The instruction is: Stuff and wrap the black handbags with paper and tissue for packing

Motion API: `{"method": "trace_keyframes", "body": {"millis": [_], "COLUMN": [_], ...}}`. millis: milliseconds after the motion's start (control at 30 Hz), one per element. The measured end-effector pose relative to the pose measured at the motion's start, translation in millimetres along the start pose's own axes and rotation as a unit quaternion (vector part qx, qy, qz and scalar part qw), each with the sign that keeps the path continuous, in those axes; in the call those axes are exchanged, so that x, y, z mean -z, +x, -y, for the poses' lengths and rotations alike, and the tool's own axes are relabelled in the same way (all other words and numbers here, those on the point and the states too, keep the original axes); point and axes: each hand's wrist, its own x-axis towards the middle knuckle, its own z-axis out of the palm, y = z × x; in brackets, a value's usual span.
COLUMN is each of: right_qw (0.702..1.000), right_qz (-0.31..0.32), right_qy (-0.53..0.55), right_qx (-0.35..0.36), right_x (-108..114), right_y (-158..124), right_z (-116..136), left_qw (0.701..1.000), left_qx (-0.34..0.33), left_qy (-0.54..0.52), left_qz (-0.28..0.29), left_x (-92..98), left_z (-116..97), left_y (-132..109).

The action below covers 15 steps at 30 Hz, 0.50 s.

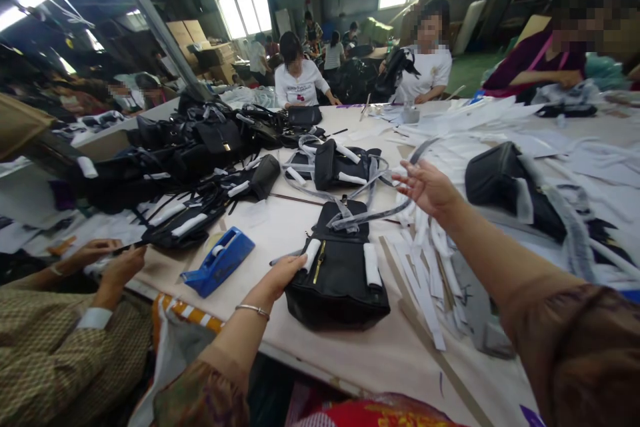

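A black handbag (341, 273) with white-wrapped handles lies flat on the table in front of me. My left hand (283, 275) rests on its left edge, fingers closed on the bag's side by a white wrap. My right hand (425, 185) is raised above the table to the bag's right, fingers spread, with a long grey strap (373, 213) running from it down to the bag's top. A second black bag (343, 165) lies just beyond.
A blue tape dispenser (220, 260) sits left of the bag. White paper strips (425, 273) lie to its right. A heap of black bags (190, 147) fills the left; another bag (510, 187) lies right. A co-worker's hands (107, 263) work at left; other people sit across.
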Motion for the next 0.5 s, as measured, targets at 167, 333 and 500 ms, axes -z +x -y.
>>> {"method": "trace_keyframes", "body": {"millis": [167,333,500], "right_qw": [0.963,0.931,0.959], "right_qz": [-0.171,-0.067,0.062], "right_qy": [-0.209,-0.295,-0.142], "right_qx": [-0.023,-0.205,-0.235], "right_x": [12.9,13.8,5.0], "right_y": [4.5,-107.5,-172.2], "right_z": [-23.9,-115.8,-162.4], "left_qw": [0.959,0.910,0.886], "left_qx": [0.086,0.122,0.111], "left_qy": [-0.255,-0.378,-0.430], "left_qz": [0.093,0.120,0.131], "left_x": [-3.0,-6.1,-15.3], "left_z": [15.2,32.5,33.2], "left_y": [5.6,11.7,10.3]}}
